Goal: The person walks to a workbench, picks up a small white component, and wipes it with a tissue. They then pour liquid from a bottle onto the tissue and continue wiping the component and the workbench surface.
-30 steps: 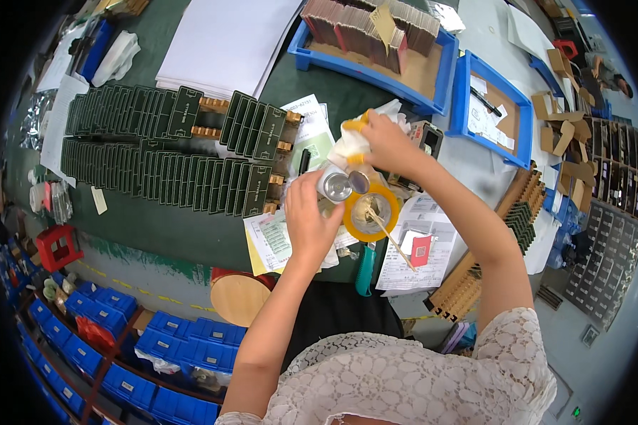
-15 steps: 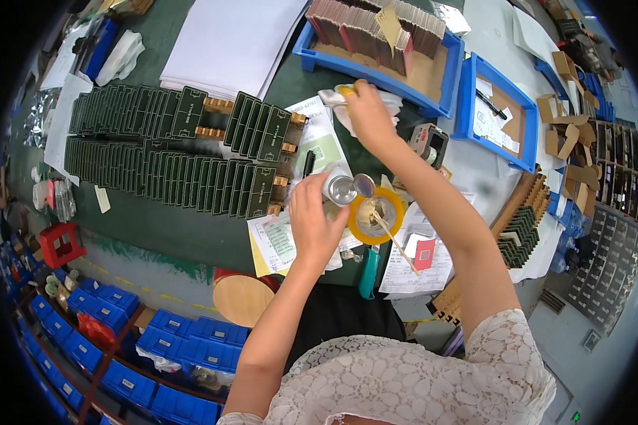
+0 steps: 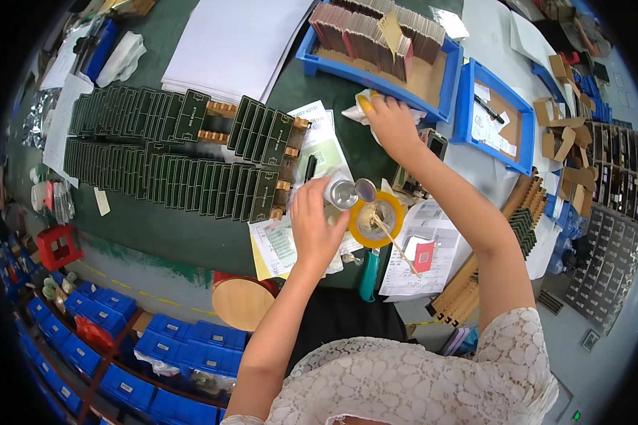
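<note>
My left hand (image 3: 315, 221) is wrapped round a small silver canister (image 3: 343, 194) tilted toward me. Beside its top is a round metal lid (image 3: 365, 189); whether it is hinged on I cannot tell. My right hand (image 3: 395, 127) reaches far out, fingers closed on a crumpled white cloth (image 3: 356, 113) with a yellow patch at the fingertips. Just right of the canister stands a round container with a thick yellow rim (image 3: 359, 237), a thin wooden stick (image 3: 398, 246) leaning out of it. A black marker (image 3: 311, 167) lies left of the canister.
Rows of green circuit boards (image 3: 174, 180) stand in racks on the left. Blue trays, one with stacked boards (image 3: 376, 42), lie at the back. Near me are a teal-handled tool (image 3: 368, 276) and printed sheets (image 3: 422, 273). A wooden stool (image 3: 242, 303) is below the table edge.
My right hand has moved right and slightly toward me, and the white cloth has shifted with it. My left hand and the canister are almost where they were.
</note>
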A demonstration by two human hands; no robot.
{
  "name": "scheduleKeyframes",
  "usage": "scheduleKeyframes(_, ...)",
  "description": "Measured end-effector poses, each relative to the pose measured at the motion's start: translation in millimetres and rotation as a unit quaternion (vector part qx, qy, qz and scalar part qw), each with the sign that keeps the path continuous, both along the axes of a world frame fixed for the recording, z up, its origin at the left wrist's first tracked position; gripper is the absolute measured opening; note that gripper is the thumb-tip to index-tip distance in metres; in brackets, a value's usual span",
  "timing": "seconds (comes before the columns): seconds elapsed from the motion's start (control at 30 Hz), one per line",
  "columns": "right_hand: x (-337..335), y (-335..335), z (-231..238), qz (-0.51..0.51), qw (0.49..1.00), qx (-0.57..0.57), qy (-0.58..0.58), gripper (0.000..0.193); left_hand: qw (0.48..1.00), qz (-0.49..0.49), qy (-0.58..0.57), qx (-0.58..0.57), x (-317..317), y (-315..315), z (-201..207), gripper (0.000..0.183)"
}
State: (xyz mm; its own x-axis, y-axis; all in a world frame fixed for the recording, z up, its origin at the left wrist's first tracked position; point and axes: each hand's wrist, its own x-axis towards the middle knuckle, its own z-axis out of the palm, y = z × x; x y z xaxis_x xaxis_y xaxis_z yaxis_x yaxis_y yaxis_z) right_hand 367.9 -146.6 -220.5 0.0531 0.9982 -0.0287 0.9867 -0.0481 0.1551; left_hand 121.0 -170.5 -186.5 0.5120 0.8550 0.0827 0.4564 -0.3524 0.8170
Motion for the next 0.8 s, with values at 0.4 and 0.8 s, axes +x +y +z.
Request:
scheduleKeyframes(0.4, -26, -40, 25, 0.072, 0.948, -0.117, 0.286, 0.034, 1.0, 0.005, -0.013, -0.001, 3, 2, 2, 0.057)
scheduleKeyframes(0.8, -22, -22, 122, -0.114, 0.843, 0.005, 0.526, 0.035, 0.995, 0.042, -0.08, -0.032, -27, -4, 43, 0.053)
